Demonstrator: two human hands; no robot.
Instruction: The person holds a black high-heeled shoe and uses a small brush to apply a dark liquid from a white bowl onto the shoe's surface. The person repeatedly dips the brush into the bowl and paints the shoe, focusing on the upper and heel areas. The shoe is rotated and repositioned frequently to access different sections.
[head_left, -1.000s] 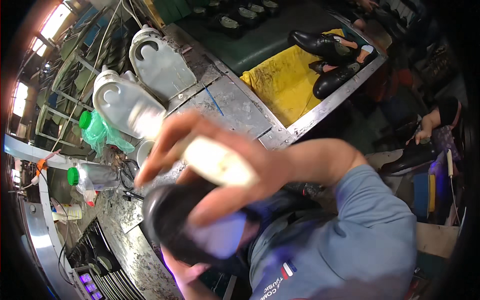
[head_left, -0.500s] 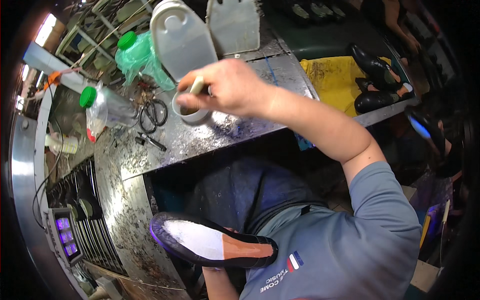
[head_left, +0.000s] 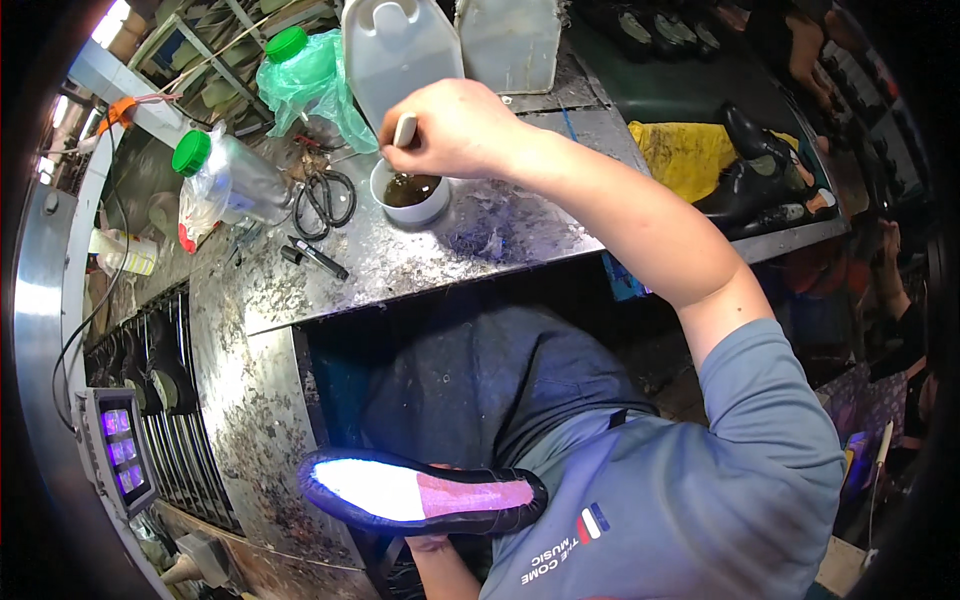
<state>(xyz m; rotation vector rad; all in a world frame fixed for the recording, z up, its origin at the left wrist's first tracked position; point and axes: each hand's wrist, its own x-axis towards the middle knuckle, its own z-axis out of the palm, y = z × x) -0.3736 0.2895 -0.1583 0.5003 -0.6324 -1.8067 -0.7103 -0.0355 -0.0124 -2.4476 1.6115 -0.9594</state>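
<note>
My left hand (head_left: 430,542) grips a black shoe (head_left: 330,505) from underneath, mostly hidden by it. The shoe lies bottom-up, showing a white forepart (head_left: 368,488) and a pinkish rear part (head_left: 478,496), brightly lit in a violet tint. At the bench, my right hand (head_left: 445,130) is closed round a pale-handled tool (head_left: 405,130), possibly a brush; its working end cannot be made out. That hand is just above a small white bowl (head_left: 418,212) holding dark brownish liquid.
Scissors (head_left: 325,205), a black marker (head_left: 318,258) and a green-capped clear bottle (head_left: 250,185) lie left of the bowl on the stained metal bench (head_left: 270,290). Behind it stand plastic jugs (head_left: 405,60). Black shoes (head_left: 750,190) rest near yellow cloth (head_left: 680,160). A violet-lit lamp (head_left: 122,450) stands at left.
My right hand has risen slightly, uncovering more of the bowl and its liquid. The shoe sole now glows much brighter and violet. The whole view has shifted a little.
</note>
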